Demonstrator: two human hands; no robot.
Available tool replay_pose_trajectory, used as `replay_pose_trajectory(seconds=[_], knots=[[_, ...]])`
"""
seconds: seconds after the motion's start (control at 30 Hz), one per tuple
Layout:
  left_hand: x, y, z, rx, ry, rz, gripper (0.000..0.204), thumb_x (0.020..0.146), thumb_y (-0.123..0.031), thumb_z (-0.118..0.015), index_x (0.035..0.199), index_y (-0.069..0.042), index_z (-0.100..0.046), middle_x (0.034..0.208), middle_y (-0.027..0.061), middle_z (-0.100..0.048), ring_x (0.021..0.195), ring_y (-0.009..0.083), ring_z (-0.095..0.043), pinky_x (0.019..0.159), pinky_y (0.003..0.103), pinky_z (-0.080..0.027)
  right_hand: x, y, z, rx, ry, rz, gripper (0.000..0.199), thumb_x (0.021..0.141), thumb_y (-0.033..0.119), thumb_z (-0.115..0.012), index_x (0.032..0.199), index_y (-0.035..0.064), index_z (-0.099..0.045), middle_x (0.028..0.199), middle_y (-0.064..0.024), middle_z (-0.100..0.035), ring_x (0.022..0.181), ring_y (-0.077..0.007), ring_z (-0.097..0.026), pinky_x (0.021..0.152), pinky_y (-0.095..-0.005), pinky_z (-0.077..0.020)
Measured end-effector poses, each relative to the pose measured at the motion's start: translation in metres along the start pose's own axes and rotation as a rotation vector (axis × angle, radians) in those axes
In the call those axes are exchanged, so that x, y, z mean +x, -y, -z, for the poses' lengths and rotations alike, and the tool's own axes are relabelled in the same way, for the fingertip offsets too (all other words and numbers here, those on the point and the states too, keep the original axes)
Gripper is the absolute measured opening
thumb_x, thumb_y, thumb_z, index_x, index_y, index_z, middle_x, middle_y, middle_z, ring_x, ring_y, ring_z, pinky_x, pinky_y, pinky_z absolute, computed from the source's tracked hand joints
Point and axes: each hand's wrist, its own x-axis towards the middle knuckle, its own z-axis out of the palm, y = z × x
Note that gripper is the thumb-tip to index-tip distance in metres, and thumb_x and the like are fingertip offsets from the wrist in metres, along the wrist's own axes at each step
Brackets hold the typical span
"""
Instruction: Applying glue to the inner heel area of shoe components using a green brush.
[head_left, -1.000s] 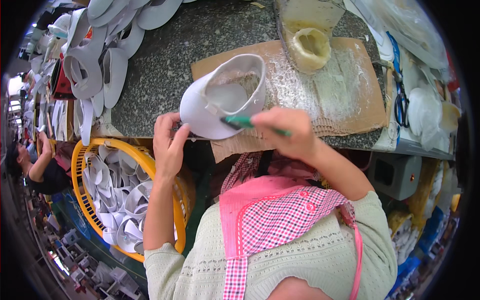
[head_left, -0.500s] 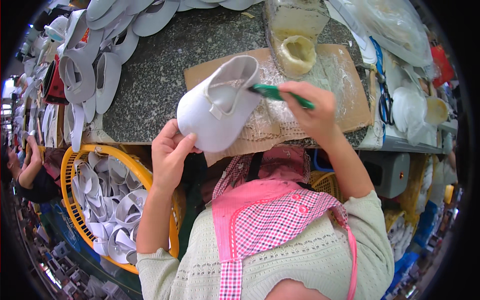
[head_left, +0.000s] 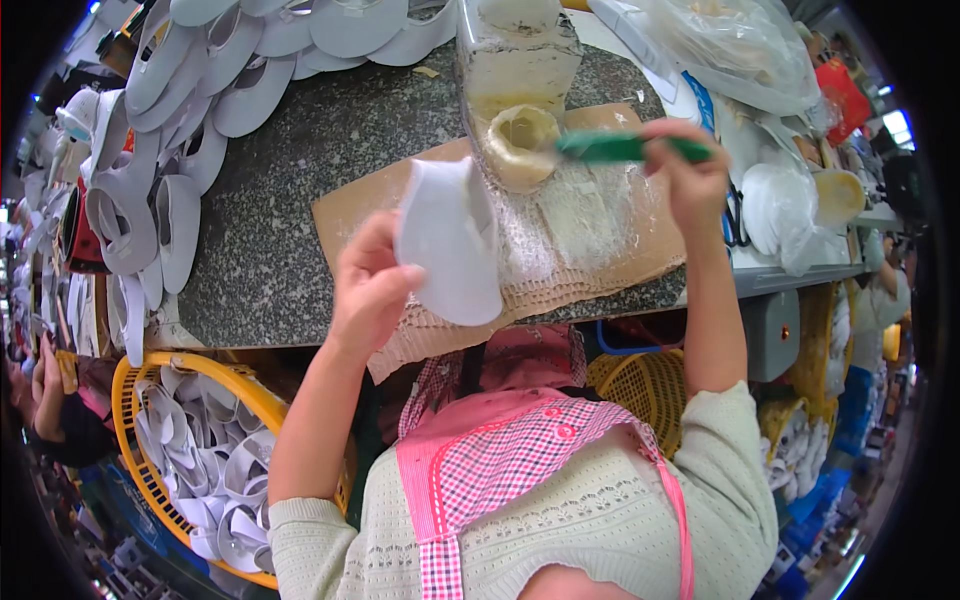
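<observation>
A white shoe upper [head_left: 447, 245] is pinched in my left hand [head_left: 372, 285], thumb on its face, held up on edge over the near part of the cardboard. My right hand [head_left: 690, 165] is closed round a green-handled brush [head_left: 610, 147], blurred by motion. The brush's tip end lies by the rim of a glue-crusted pot [head_left: 523, 140], and its bristles cannot be made out. Under both is a sheet of brown cardboard [head_left: 350, 215], smeared with whitish dried glue.
Overlapping white shoe uppers [head_left: 355, 28] line the dark speckled tabletop [head_left: 270, 215] at far left. A yellow basket [head_left: 128, 400] full of white pieces stands below left. Another yellow basket [head_left: 650, 385] is under the table. Clear plastic bags [head_left: 735, 50] lie far right.
My right hand has carried the brush from the shoe upper's opening edge across to the pot. My left hand has turned the upper more upright. The whole view has shifted slightly.
</observation>
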Motion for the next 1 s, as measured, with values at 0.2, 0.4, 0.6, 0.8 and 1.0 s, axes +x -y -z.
replay_pose_trajectory(seconds=[0.2, 0.4, 0.6, 0.8, 1.0], knots=[[-0.003, -0.057, -0.012, 0.465, -0.375, -0.277, 0.015, 0.077, 0.008, -0.049, 0.09, 0.002, -0.051, 0.095, 0.0078, -0.057, 0.077, 0.01, -0.058, 0.067, 0.021, -0.047, -0.023, 0.003, -0.012, 0.008, 0.056, -0.212, 0.009, 0.078, 0.002, -0.061, 0.086, -0.0017, -0.063, 0.083, -0.008, -0.061, 0.066, -0.013, -0.059, 0.056, -0.0219, -0.0494], [-0.011, -0.091, -0.035, 0.722, -0.476, -0.431, 0.014, 0.078, 0.01, -0.047, 0.09, 0.005, -0.05, 0.101, 0.011, -0.057, 0.081, 0.013, -0.059, 0.069, 0.02, -0.046, -0.034, 0.008, -0.065, 0.146, 0.307, 0.152, 0.011, 0.08, 0.001, -0.057, 0.09, -0.0025, -0.059, 0.09, -0.0233, -0.06, 0.069, -0.0206, -0.061, 0.06, -0.0276, -0.0505], [0.007, -0.086, 0.009, 0.9, -0.443, -0.103, 0.011, 0.076, -0.001, -0.049, 0.086, 0.001, -0.053, 0.072, 0.0024, -0.059, 0.061, 0.0029, -0.049, 0.052, 0.018, -0.039, -0.031, 0.004, -0.108, 0.029, 0.306, 0.22, 0.015, 0.071, -0.004, -0.063, 0.086, -0.0008, -0.062, 0.083, -0.012, -0.064, 0.074, -0.0212, -0.062, 0.064, -0.0286, -0.0485], [0.033, -0.099, 0.02, 0.926, -0.435, -0.119, 0.013, 0.072, -0.001, -0.048, 0.083, 0.001, -0.054, 0.069, 0.0018, -0.058, 0.059, 0.0042, -0.049, 0.051, 0.019, -0.039, -0.002, -0.03, -0.158, -0.315, 0.304, 0.638, 0.022, 0.066, 0.007, -0.067, 0.087, 0.0114, -0.063, 0.081, -0.0064, -0.062, 0.068, -0.0227, -0.06, 0.059, -0.0305, -0.0482], [0.028, -0.082, 0.033, 1.01, -0.42, -0.105, 0.016, 0.068, -0.003, -0.051, 0.083, -0.001, -0.054, 0.065, 0.0025, -0.057, 0.059, 0.0043, -0.046, 0.054, 0.02, -0.039, -0.024, -0.023, -0.153, -0.109, 0.558, 0.304, 0.017, 0.065, 0.004, -0.066, 0.08, 0.012, -0.063, 0.072, -0.004, -0.061, 0.063, -0.0217, -0.059, 0.055, -0.0298, -0.0471]])
